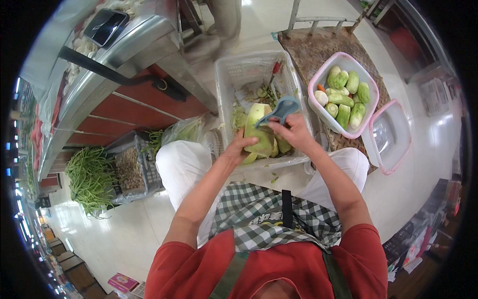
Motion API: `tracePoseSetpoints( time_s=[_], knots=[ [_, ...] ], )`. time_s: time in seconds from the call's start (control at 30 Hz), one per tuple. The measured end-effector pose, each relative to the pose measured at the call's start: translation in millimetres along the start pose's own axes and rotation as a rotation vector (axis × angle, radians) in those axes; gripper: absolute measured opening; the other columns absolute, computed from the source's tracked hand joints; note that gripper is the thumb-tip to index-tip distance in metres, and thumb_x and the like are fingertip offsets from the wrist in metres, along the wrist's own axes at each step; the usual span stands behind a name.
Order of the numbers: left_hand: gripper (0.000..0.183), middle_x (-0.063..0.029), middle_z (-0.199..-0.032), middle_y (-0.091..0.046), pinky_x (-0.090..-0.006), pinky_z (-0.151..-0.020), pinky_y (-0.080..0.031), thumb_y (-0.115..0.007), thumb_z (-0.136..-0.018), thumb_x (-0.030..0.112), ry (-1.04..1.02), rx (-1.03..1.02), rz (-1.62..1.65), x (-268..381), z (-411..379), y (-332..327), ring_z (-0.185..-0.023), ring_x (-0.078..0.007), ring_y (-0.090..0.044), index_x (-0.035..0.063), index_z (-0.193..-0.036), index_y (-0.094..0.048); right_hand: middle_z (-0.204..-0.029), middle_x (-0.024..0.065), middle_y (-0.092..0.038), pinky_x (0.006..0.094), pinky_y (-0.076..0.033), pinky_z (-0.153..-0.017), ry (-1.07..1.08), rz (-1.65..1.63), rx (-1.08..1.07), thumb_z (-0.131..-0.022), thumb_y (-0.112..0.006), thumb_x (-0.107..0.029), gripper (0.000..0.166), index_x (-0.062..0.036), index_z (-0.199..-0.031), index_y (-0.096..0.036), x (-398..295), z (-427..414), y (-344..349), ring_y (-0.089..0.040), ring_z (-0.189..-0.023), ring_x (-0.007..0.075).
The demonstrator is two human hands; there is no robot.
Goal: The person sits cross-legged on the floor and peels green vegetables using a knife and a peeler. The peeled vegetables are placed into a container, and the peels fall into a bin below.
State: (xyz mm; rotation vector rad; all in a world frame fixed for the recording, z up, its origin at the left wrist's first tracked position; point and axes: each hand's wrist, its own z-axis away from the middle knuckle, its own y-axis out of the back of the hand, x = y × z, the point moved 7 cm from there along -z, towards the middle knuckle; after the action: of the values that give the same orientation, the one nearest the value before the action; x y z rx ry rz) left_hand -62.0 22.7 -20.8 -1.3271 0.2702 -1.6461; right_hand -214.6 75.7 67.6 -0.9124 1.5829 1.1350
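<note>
My left hand [239,147] grips a large pale green gourd-like vegetable [257,140] by its lower left side, thumb across its front. Its upper end is cut flat and looks paler. In my right hand [297,132] is a blue-grey peeler [281,110], its head over the vegetable's upper right side; I cannot tell whether the blade touches. Both hands are above a translucent plastic crate [221,88] standing between my knees. Green peelings and scraps [261,93] lie inside it, with more green vegetables [284,146] partly hidden under my hands. A red-handled tool [276,67] leans at the crate's far right.
On a rusty flat cart [298,50] to the right sits a pink-rimmed tub [310,84] of peeled cucumber-like vegetables [340,99]. Its lid [390,138] leans beside it. At left are a metal-edged counter [149,33], long beans [89,179] and a lined crate [149,164]. A person's legs [226,18] are ahead.
</note>
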Motion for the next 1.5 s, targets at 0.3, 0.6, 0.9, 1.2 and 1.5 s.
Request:
tracePoseSetpoints(
  time_s=[0.3,0.6,0.9,1.2,1.5],
  knots=[
    [0.092,-0.0099,-0.128,-0.052,-0.0371,-0.100,-0.044,-0.076,-0.061,0.025,-0.006,-0.189,-0.152,5,13,-28,-0.117,-0.0222,-0.053,0.0047,-0.140,-0.034,-0.069,0.0230,-0.060,0.0418,-0.045,-0.060,-0.277,0.393,0.261,-0.082,-0.068,-0.021,0.028,0.0050,-0.078,-0.060,80,-31,50,-0.059,-0.065,0.0385],
    [0.077,-0.0119,-0.123,-0.054,-0.0396,-0.094,-0.048,-0.072,-0.070,0.016,0.047,-0.031,0.015,1,5,-7,-0.109,-0.0237,-0.057,0.0023,-0.136,-0.036,-0.062,0.0162,-0.061,0.0358,-0.047,-0.052,-0.189,-0.137,0.263,-0.085,-0.066,-0.020,0.027,0.0062,-0.081,-0.062,19,-19,36,-0.059,-0.054,0.0206],
    [0.069,-0.0141,-0.123,-0.055,-0.0417,-0.095,-0.047,-0.068,-0.075,0.024,0.032,-0.102,0.135,-2,10,-16,-0.109,-0.0263,-0.058,0.0027,-0.135,-0.039,-0.056,0.0091,-0.056,0.0320,-0.044,-0.051,-0.226,0.172,0.317,-0.086,-0.066,-0.018,0.024,0.0054,-0.088,-0.064,47,-20,58,-0.054,-0.052,0.0121],
    [0.073,-0.0132,-0.125,-0.054,-0.0414,-0.099,-0.045,-0.071,-0.072,0.020,0.026,-0.081,0.205,-3,4,-21,-0.113,-0.0286,-0.056,0.0030,-0.135,-0.039,-0.066,0.0025,-0.061,0.0231,-0.043,-0.051,-0.150,-0.119,0.033,-0.086,-0.067,-0.017,0.022,0.0040,-0.093,-0.066,-2,10,6,-0.054,-0.058,0.0061],
    [0.088,-0.0139,-0.125,-0.054,-0.0417,-0.097,-0.046,-0.075,-0.063,0.032,0.010,-0.277,0.005,8,25,-56,-0.112,-0.0276,-0.057,0.0024,-0.137,-0.037,-0.070,0.0215,-0.060,0.0413,-0.047,-0.062,-0.204,0.643,0.158,-0.083,-0.066,-0.021,0.029,0.0045,-0.074,-0.056,64,-26,48,-0.061,-0.064,0.0361]
  ],
)
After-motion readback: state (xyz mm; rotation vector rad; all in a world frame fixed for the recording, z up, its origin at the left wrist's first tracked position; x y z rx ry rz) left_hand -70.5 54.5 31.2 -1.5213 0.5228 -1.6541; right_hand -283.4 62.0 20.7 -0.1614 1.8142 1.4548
